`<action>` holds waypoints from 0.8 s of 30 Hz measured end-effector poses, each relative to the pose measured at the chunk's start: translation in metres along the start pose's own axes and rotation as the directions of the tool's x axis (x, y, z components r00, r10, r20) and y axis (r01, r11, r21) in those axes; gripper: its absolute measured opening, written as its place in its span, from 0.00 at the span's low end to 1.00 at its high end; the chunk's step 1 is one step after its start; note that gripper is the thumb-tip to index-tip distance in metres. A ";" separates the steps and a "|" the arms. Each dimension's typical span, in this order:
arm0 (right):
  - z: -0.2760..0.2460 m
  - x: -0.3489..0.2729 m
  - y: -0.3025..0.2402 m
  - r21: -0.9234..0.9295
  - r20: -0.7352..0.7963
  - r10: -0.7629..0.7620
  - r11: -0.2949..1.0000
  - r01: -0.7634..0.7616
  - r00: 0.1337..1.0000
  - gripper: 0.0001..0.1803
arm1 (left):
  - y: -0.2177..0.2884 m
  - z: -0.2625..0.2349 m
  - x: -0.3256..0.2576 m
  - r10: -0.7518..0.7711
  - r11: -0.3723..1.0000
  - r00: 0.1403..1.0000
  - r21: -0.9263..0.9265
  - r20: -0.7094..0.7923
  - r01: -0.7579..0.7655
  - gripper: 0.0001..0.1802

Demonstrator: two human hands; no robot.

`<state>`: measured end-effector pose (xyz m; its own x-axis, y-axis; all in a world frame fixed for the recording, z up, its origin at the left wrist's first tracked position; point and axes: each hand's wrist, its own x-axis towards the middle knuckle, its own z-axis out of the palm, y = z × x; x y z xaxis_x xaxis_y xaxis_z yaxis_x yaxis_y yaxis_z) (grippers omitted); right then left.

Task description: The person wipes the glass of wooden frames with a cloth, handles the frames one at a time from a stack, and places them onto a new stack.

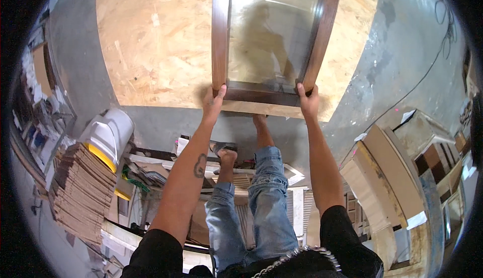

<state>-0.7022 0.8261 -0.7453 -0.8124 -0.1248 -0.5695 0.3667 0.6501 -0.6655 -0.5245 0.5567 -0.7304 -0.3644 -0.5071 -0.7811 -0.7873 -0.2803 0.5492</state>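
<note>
Between my two hands is a brown wooden frame [324, 36] with a glass pane [266, 36] set in it; its far edge runs out of the picture. My left hand [214, 99] grips the near left corner, thumb on top of the wood. At the near right corner my right hand [308, 99] holds on the same way. Both hands' fingers are partly hidden beneath the frame. Under it lies a large pale chipboard sheet [156, 52]; I cannot tell whether the frame touches it.
A white bucket [113, 132] with a yellow rim lies tipped at the left, by a stack of brown cardboard sheets [83, 192]. Wooden boards [387, 177] are piled at the lower right. A thin dark cable [397, 104] crosses the grey floor [397, 67].
</note>
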 end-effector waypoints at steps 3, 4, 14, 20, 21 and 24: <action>-0.006 -0.022 0.014 -0.207 0.065 0.045 0.978 -0.030 0.997 0.33 | -0.015 0.009 -0.016 -0.084 0.972 0.992 -0.226 -0.095 0.061 0.28; 0.001 -0.029 0.002 -0.160 0.048 0.094 0.983 -0.086 0.994 0.33 | -0.033 0.009 -0.012 -0.103 0.968 0.988 -0.240 -0.119 0.072 0.28; 0.021 -0.046 0.001 -0.474 -0.150 0.299 0.815 -0.334 0.942 0.44 | -0.054 -0.010 -0.073 -0.087 0.099 0.965 -0.961 0.249 0.257 0.31; -0.070 -0.124 0.057 -0.623 0.735 -0.109 0.279 0.730 0.669 0.26 | -0.149 -0.060 -0.281 0.063 0.918 0.989 -0.381 -0.132 -0.109 0.16; -0.054 -0.171 0.026 -0.633 0.712 0.122 0.536 0.558 0.691 0.28 | -0.216 -0.061 -0.336 -0.186 0.852 0.982 -0.501 -0.021 0.151 0.16; -0.040 -0.266 -0.042 -0.692 0.540 0.154 0.641 0.332 0.828 0.29 | -0.307 -0.107 -0.475 -0.275 0.418 0.951 -0.873 0.141 0.250 0.14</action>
<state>-0.5199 0.8618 -0.5466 -0.3715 -0.4078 -0.8341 -0.3490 0.8938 -0.2816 -0.0565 0.7968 -0.4962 -0.2000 -0.2906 -0.9357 0.0140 -0.9557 0.2938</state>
